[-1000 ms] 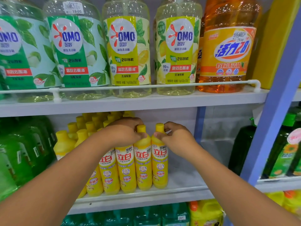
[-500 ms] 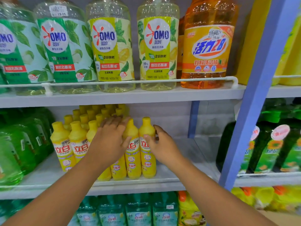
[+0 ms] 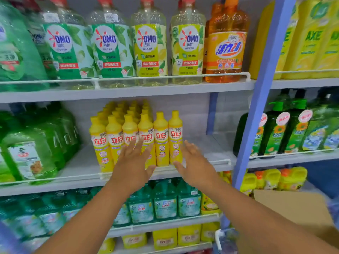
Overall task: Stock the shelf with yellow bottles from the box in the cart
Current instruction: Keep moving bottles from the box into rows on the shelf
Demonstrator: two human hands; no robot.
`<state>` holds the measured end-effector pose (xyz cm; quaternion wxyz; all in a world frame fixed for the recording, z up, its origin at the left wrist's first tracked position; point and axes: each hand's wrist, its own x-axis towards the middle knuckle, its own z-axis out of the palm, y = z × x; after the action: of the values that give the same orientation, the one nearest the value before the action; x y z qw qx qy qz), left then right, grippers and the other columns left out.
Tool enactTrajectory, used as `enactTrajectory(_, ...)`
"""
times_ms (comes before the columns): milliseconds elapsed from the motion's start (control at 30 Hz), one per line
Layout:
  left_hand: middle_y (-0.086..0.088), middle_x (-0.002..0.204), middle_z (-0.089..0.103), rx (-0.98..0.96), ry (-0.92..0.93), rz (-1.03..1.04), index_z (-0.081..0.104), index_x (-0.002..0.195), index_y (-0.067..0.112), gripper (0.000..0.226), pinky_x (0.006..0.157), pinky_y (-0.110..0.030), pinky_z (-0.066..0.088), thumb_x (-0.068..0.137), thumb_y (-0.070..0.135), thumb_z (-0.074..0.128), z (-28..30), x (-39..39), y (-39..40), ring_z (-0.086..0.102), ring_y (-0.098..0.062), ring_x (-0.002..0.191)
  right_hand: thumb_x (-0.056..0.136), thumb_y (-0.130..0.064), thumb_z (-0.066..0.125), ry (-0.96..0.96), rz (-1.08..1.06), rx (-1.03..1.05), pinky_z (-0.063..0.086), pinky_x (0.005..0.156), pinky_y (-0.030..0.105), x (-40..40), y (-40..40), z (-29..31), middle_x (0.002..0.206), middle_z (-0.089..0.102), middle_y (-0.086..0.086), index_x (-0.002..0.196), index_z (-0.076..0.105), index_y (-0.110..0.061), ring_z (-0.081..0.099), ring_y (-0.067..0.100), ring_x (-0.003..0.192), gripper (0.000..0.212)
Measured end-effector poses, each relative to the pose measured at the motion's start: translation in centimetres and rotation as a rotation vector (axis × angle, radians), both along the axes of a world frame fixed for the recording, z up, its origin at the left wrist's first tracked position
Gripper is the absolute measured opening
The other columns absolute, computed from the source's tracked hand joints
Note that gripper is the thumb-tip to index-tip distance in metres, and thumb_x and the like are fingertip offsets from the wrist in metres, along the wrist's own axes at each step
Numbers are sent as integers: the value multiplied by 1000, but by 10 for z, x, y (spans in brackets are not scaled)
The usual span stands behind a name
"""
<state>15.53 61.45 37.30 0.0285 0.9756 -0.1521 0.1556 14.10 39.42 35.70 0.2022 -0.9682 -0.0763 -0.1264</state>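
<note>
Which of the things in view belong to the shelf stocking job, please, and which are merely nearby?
Job: yellow bottles, middle shelf, cardboard box, left hand, right hand.
Nearby: OMO bottles, orange bottle, green jugs, teal bottles.

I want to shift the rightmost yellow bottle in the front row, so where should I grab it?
Grip the rightmost yellow bottle around its label-height body, coming from the front right. It stands upright, bare shelf lies to its right, and a neighbour crowds its left. The right hand is nearest.
</note>
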Motion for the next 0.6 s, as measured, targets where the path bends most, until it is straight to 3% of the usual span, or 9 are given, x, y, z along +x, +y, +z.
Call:
enactTrajectory(167, -3, 167, -8, -32, 141, -31, 6, 158, 33, 72, 124, -46, 0, 99, 58, 38, -37, -57, 0, -9, -28, 153, 103, -57, 32, 100, -93, -231, 13, 126, 41, -77, 6, -35, 169, -2, 3, 161, 10, -21, 0, 26, 156, 72)
enactTrajectory(333, -4, 167, -7, -56, 227, -142, 9, 159, 32, 71, 124, -45, 1, 99, 58, 36, -63, -104, -29, -8, -28, 153, 98, -64, 24, 154, -156, -251, 21, 123, 48, -152, -13, -66, 169, 3, 6, 161, 14, -20, 4, 30, 156, 77)
enactTrajectory(500, -3, 167, -6, -93, 249, -257, 9, 159, 33, 70, 124, -45, 2, 99, 57, 38, -82, -141, -75, -6, -27, 153, 87, -77, -6, 202, -264, -279, 22, 123, 48, -208, -51, -94, 169, 9, 6, 160, 15, -22, 5, 28, 156, 94)
enactTrajectory(533, -3, 167, -5, -96, 255, -278, 10, 158, 32, 70, 124, -45, 3, 99, 56, 39, -86, -148, -86, -5, -27, 153, 89, -75, -5, 206, -282, -279, 21, 123, 47, -219, -59, -94, 168, 11, 6, 160, 15, -22, 6, 27, 156, 91)
enactTrajectory(600, -4, 167, -3, -90, 259, -320, 14, 158, 31, 70, 124, -46, 6, 99, 57, 39, -94, -161, -108, -3, -28, 153, 97, -65, 17, 222, -346, -260, 18, 125, 44, -240, -72, -91, 168, 12, 6, 160, 17, -21, 8, 26, 156, 77)
